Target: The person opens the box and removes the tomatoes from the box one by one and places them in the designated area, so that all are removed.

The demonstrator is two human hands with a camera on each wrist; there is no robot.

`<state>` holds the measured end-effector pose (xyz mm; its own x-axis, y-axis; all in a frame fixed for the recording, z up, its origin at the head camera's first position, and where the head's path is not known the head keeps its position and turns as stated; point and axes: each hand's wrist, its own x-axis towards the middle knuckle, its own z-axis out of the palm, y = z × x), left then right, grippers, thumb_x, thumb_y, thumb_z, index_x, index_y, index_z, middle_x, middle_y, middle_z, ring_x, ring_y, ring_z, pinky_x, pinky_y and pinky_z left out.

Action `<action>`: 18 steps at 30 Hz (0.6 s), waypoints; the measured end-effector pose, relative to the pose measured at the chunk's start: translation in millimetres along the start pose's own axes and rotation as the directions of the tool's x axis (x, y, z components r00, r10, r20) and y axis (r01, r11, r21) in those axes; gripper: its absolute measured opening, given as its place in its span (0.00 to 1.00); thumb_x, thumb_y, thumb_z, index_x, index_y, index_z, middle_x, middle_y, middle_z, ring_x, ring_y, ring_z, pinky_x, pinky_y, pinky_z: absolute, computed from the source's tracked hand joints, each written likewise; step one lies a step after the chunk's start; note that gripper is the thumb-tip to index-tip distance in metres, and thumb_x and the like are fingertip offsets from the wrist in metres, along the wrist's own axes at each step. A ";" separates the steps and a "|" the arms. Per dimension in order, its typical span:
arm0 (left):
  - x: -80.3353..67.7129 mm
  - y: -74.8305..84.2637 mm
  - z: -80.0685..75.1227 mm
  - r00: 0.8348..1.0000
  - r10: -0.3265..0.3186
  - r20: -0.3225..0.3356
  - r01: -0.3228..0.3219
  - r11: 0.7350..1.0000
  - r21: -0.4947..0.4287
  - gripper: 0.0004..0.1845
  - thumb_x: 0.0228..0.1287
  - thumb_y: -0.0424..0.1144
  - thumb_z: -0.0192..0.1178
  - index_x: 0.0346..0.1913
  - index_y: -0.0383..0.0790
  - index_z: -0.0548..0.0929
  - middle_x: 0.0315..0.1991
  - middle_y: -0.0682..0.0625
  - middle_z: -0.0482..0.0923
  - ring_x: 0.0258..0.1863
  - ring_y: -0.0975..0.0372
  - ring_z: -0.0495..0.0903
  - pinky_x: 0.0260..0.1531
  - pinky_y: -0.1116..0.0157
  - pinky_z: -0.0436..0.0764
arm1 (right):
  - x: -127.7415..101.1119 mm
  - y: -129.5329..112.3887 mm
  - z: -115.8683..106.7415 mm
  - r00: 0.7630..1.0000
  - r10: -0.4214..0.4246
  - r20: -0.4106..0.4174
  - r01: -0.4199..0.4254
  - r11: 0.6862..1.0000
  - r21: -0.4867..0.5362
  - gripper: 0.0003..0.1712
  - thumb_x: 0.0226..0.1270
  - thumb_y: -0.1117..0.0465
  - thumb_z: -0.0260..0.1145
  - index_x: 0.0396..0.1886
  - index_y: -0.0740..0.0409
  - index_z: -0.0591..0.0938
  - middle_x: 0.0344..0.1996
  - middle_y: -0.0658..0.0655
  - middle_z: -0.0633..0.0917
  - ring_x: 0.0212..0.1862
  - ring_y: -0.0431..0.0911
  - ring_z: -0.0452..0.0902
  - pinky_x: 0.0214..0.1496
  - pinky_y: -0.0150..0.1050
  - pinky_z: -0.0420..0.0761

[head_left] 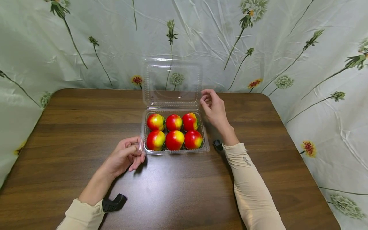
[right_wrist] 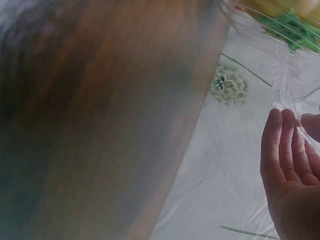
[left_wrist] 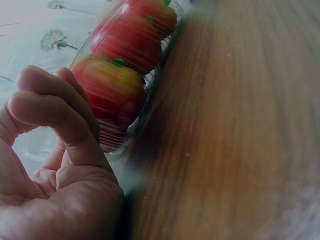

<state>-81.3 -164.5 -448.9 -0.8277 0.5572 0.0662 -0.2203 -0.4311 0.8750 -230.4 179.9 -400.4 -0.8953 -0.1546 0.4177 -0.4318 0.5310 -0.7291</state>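
Note:
A clear plastic clamshell container (head_left: 176, 153) sits on the table with its lid (head_left: 188, 76) standing up at the back. Inside are several red-and-yellow round fruits (head_left: 174, 140) in two rows, with green leaves (right_wrist: 295, 32) on them. At the container's front left corner, my left hand (head_left: 123, 156) holds the rim with bent fingers and thumb. My right hand (head_left: 215, 110) pinches the right edge of the raised lid near the hinge, thumb on one side and fingers (right_wrist: 286, 150) on the other.
The brown wooden table (head_left: 86, 127) has rounded back corners. Behind it and to the right hangs a pale curtain (head_left: 201, 32) with a flower print. A black wrist mount (head_left: 114, 203) is strapped to the left forearm, and another (head_left: 218, 145) shows by the right cuff.

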 end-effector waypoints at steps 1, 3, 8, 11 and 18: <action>0.1 0.0 -0.1 1.000 0.003 0.005 -0.003 1.000 -0.002 0.14 0.62 0.17 0.35 0.32 0.34 0.70 0.23 0.45 0.82 0.10 0.64 0.75 0.06 0.70 0.73 | 0.0 0.7 0.4 1.000 0.004 0.002 -0.004 1.000 0.004 0.16 0.68 0.68 0.65 0.55 0.62 0.76 0.37 0.57 0.81 0.38 0.46 0.78 0.40 0.30 0.80; 0.1 0.2 0.0 1.000 0.002 0.008 -0.002 1.000 -0.002 0.15 0.62 0.17 0.35 0.32 0.34 0.70 0.23 0.45 0.82 0.10 0.64 0.75 0.07 0.71 0.74 | -0.1 2.2 1.1 1.000 0.012 0.007 -0.012 1.000 0.010 0.17 0.68 0.67 0.65 0.55 0.62 0.76 0.37 0.57 0.81 0.37 0.46 0.78 0.39 0.28 0.79; 0.0 0.3 -0.2 1.000 0.002 0.011 -0.002 1.000 -0.003 0.14 0.62 0.17 0.35 0.33 0.34 0.70 0.23 0.45 0.82 0.10 0.64 0.75 0.08 0.71 0.75 | -0.3 4.0 2.2 1.000 0.023 0.020 -0.023 1.000 0.013 0.18 0.68 0.67 0.65 0.56 0.62 0.77 0.36 0.57 0.81 0.37 0.46 0.77 0.40 0.28 0.80; 0.1 -0.1 -0.3 1.000 0.007 0.019 -0.007 1.000 -0.009 0.15 0.62 0.17 0.34 0.33 0.34 0.71 0.23 0.45 0.82 0.10 0.63 0.76 0.08 0.71 0.75 | -0.8 3.9 2.2 0.999 0.031 0.032 -0.031 1.000 -0.001 0.18 0.69 0.66 0.65 0.57 0.63 0.77 0.37 0.58 0.81 0.37 0.47 0.77 0.41 0.30 0.81; 0.9 -0.2 -0.4 1.000 0.008 0.024 -0.007 1.000 -0.012 0.15 0.63 0.17 0.35 0.33 0.34 0.71 0.23 0.45 0.82 0.10 0.63 0.75 0.08 0.71 0.75 | -1.9 4.7 1.6 0.995 0.076 0.069 -0.074 0.996 -0.043 0.21 0.70 0.64 0.64 0.61 0.63 0.75 0.37 0.59 0.82 0.38 0.50 0.78 0.47 0.35 0.84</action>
<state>-82.2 -164.2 -449.2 -0.8167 0.5708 0.0843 -0.2204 -0.4436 0.8687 -230.9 181.4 -405.5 -0.9311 -0.1708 0.3223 -0.3597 0.5766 -0.7335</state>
